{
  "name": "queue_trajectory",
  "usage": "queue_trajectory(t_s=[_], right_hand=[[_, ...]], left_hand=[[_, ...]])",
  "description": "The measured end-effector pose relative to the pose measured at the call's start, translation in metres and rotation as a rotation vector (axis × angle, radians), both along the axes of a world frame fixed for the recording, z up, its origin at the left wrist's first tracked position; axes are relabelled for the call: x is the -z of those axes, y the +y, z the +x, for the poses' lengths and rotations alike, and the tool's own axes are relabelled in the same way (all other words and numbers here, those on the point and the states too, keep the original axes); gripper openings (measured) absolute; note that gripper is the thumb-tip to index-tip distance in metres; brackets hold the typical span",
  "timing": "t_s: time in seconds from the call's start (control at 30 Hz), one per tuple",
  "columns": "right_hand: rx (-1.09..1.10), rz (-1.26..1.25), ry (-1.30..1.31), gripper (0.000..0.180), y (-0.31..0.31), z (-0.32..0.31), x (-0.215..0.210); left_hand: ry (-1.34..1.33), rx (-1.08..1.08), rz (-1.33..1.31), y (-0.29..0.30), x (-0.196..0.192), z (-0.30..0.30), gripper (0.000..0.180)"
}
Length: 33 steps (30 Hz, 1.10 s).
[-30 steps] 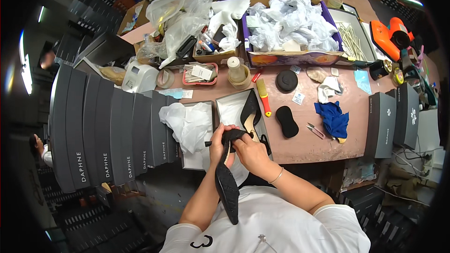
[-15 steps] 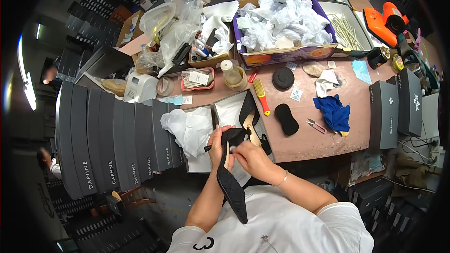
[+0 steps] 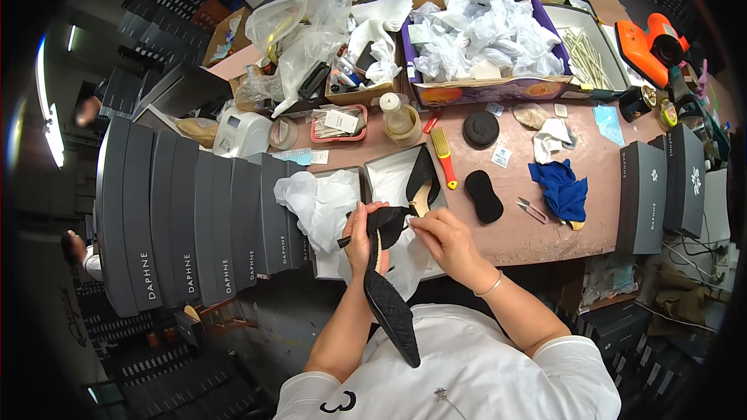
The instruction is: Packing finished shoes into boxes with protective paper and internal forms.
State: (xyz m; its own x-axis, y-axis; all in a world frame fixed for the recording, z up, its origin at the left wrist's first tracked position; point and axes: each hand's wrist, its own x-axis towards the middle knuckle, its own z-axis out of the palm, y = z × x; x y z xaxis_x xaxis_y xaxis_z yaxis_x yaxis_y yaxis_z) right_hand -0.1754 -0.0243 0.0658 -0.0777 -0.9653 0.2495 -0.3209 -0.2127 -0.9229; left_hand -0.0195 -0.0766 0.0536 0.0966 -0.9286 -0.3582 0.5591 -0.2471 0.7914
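While the left hand (image 3: 359, 235) grips a black pointed shoe (image 3: 387, 295) at its heel end, the right hand (image 3: 445, 239) pinches its upper edge above the open shoebox (image 3: 379, 179) on the counter (image 3: 545, 222).

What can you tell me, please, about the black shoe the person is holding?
The black shoe is slim and pointed, with a quilted-looking textured upper. Its toe points down toward the person's chest, its heel end up over the open shoebox. The left hand grips it near the top, and the right hand works at its heel end.
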Motion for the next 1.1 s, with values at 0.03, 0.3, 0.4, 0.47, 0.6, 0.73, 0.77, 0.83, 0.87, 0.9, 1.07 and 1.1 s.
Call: queue_trajectory(t_s=[0.03, 0.3, 0.4, 0.47, 0.6, 0.73, 0.77, 0.83, 0.87, 0.9, 1.07, 1.1], right_hand=[[-0.026, -0.038, 0.089, 0.019, -0.002, 0.004, 0.001], [-0.134, -0.141, 0.501, 0.027, -0.005, 0.023, 0.012], [-0.160, 0.034, 0.408, 0.026, 0.005, 0.034, 0.012], [-0.210, 0.092, 0.248, 0.024, 0.008, 0.035, 0.013], [-0.171, 0.034, -0.038, 0.018, 0.017, 0.029, 0.006], [-0.164, 0.057, 0.289, 0.017, -0.001, 0.042, 0.009], [-0.268, 0.067, 0.148, 0.016, 0.005, 0.042, 0.005], [-0.542, 0.147, -0.093, 0.015, 0.007, 0.021, -0.002], [-0.441, 0.147, -0.067, 0.014, 0.013, 0.008, -0.007], [-0.350, 0.131, -0.032, 0.014, 0.015, -0.009, -0.013], [0.196, 0.082, 0.666, 0.024, -0.019, -0.132, 0.006], [0.224, 0.158, 0.886, 0.030, -0.029, -0.143, 0.009]], left_hand=[[0.001, 0.005, 0.015, 0.001, 0.000, -0.001, 0.026], [-0.011, -0.017, 0.065, 0.003, -0.004, -0.001, 0.028], [-0.068, 0.024, 0.083, 0.008, 0.008, 0.006, 0.029], [-0.099, 0.032, 0.103, 0.011, 0.008, 0.007, 0.030], [0.003, -0.021, 0.084, 0.007, 0.005, 0.015, 0.031], [-0.102, 0.040, 0.070, 0.008, 0.007, 0.007, 0.035], [0.016, 0.035, 0.110, 0.006, 0.009, 0.010, 0.035], [0.254, 0.014, 0.202, 0.003, 0.025, 0.026, 0.037], [0.402, 0.034, 0.200, -0.001, 0.034, 0.034, 0.039], [0.627, 0.097, 0.258, -0.003, 0.057, 0.052, 0.044], [0.724, 0.139, 0.481, 0.003, 0.029, 0.042, 0.052], [0.748, 0.167, 0.489, 0.002, 0.032, 0.041, 0.052]])
